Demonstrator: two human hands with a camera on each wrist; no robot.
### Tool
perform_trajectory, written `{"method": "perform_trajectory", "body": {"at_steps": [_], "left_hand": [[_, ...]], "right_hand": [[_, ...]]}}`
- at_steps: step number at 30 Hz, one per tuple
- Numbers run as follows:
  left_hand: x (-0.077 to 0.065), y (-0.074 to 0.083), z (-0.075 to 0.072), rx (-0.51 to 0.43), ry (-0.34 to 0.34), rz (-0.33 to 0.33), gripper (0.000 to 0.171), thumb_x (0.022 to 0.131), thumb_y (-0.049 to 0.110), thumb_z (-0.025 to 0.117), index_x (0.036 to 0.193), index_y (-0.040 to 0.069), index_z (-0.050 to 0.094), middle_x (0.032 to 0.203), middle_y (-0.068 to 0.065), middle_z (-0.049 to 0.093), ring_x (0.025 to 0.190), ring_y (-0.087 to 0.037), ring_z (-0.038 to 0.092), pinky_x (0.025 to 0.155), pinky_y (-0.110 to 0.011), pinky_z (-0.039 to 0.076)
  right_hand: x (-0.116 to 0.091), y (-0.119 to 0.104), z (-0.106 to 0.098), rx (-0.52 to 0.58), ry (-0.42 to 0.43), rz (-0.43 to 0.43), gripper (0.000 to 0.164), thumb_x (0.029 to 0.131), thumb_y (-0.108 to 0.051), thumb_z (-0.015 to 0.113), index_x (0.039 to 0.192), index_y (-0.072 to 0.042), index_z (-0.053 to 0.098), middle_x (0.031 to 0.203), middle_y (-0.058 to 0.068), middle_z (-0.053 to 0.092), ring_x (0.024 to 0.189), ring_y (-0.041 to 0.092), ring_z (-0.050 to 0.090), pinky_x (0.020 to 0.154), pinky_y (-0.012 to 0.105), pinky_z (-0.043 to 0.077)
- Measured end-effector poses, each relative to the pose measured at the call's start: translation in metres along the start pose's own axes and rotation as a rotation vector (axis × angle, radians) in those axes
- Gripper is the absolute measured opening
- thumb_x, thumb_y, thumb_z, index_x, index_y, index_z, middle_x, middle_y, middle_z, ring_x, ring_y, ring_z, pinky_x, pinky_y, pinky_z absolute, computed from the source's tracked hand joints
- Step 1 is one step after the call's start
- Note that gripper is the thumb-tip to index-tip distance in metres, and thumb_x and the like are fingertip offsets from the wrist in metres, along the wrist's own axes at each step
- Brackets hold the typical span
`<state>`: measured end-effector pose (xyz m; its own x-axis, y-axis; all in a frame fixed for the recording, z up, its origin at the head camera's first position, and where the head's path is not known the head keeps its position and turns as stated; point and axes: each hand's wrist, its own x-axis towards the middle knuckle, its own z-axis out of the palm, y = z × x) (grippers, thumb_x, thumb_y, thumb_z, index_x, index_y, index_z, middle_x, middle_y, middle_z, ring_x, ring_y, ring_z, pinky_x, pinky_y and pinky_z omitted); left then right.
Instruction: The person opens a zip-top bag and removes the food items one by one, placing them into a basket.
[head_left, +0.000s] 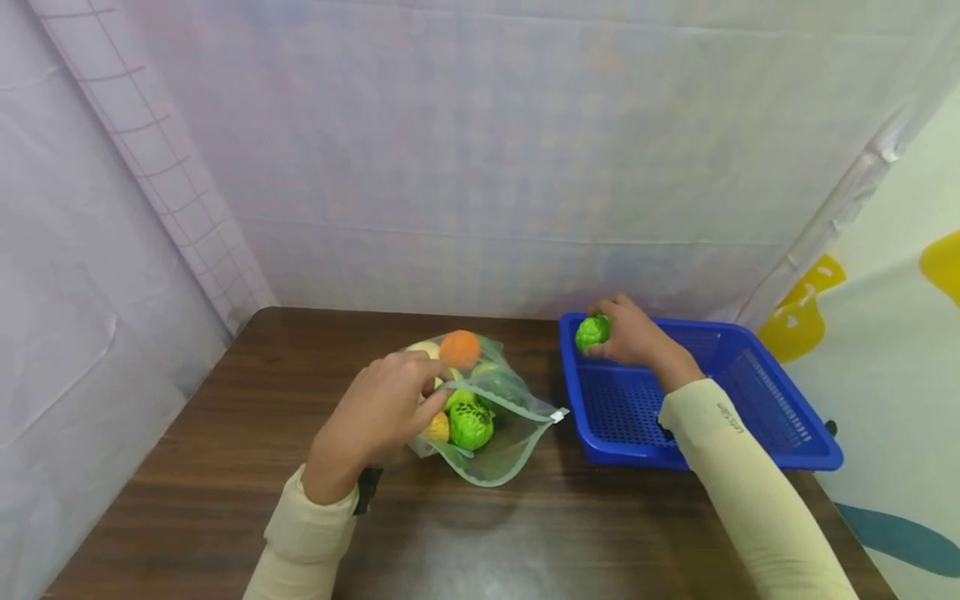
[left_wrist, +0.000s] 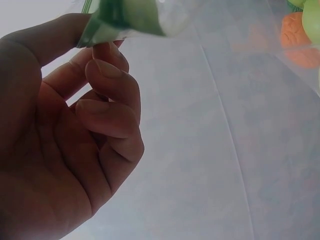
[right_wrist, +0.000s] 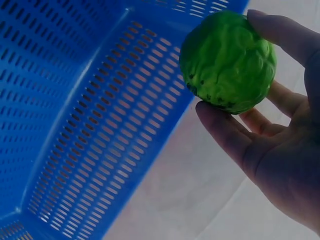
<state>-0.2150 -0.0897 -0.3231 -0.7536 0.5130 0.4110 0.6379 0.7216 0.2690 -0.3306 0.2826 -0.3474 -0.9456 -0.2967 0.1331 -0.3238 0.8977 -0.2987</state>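
My right hand (head_left: 633, 337) grips a green, wrinkled, round toy fruit (right_wrist: 227, 62) between thumb and fingertips. It holds the fruit over the left end of the blue plastic basket (head_left: 585, 408). On the left, my left hand (head_left: 382, 404) pinches the green-edged rim of a clear zip bag (head_left: 517, 462), whose mouth gapes toward me. Inside the bag are an orange ball-shaped piece (head_left: 460, 348), a dark-veined green ball (head_left: 472, 427) and several other yellow and green pieces. In the left wrist view, the thumb and index finger meet at the bag's edge (left_wrist: 102, 37).
The brown wooden table (head_left: 225, 433) carries both the bag and the basket. A white slider (head_left: 558, 415) sits at the bag's right corner, close to the basket's left wall. A pale cloth (head_left: 480, 167) hangs behind the table, and a patterned sheet (head_left: 900, 350) hangs on the right.
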Motion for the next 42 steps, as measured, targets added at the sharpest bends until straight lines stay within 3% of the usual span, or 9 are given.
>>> {"method": "perform_trajectory", "body": {"at_steps": [10,19,26,37,42], "left_hand": [[0.000,0.001,0.001,-0.004,-0.019,-0.024,0.014,0.093,0.028,0.072,0.096,0.015,0.076,0.072,0.009,0.057,0.062,-0.006,0.048,0.054,-0.024,0.041],[0.000,0.001,0.001,-0.018,-0.022,-0.028,0.016,0.093,0.029,0.073,0.098,0.015,0.076,0.072,0.009,0.058,0.061,-0.005,0.049,0.054,-0.024,0.042],[0.001,0.002,0.002,-0.018,-0.021,-0.031,0.016,0.093,0.029,0.073,0.098,0.015,0.076,0.071,0.009,0.057,0.059,-0.005,0.047,0.051,-0.023,0.040],[0.002,0.004,0.001,-0.009,-0.038,-0.037,0.013,0.093,0.028,0.072,0.098,0.016,0.076,0.070,0.009,0.056,0.058,-0.006,0.046,0.050,-0.023,0.039],[0.003,0.004,0.001,-0.011,-0.046,-0.034,0.011,0.094,0.028,0.071,0.095,0.017,0.074,0.068,0.009,0.053,0.057,-0.006,0.045,0.050,-0.023,0.037]], "right_hand": [[0.006,0.009,0.016,-0.052,-0.046,0.032,0.062,0.081,-0.023,0.080,0.132,0.005,0.057,0.130,0.030,0.052,0.106,0.039,0.056,0.090,0.054,0.048],[0.008,0.017,0.031,-0.128,-0.064,0.030,0.059,0.079,-0.028,0.081,0.127,0.002,0.063,0.118,0.025,0.062,0.100,0.038,0.059,0.085,0.054,0.049],[0.008,0.021,0.035,-0.149,-0.118,0.096,0.060,0.078,-0.034,0.083,0.127,-0.004,0.065,0.117,0.019,0.068,0.104,0.037,0.061,0.090,0.056,0.049],[0.006,0.022,0.039,-0.171,-0.118,0.121,0.062,0.078,-0.034,0.084,0.128,-0.004,0.063,0.122,0.022,0.063,0.104,0.038,0.061,0.089,0.056,0.050],[0.004,0.023,0.042,-0.189,-0.097,0.125,0.060,0.075,-0.033,0.086,0.123,-0.003,0.064,0.119,0.023,0.057,0.092,0.039,0.062,0.082,0.055,0.052]]}}
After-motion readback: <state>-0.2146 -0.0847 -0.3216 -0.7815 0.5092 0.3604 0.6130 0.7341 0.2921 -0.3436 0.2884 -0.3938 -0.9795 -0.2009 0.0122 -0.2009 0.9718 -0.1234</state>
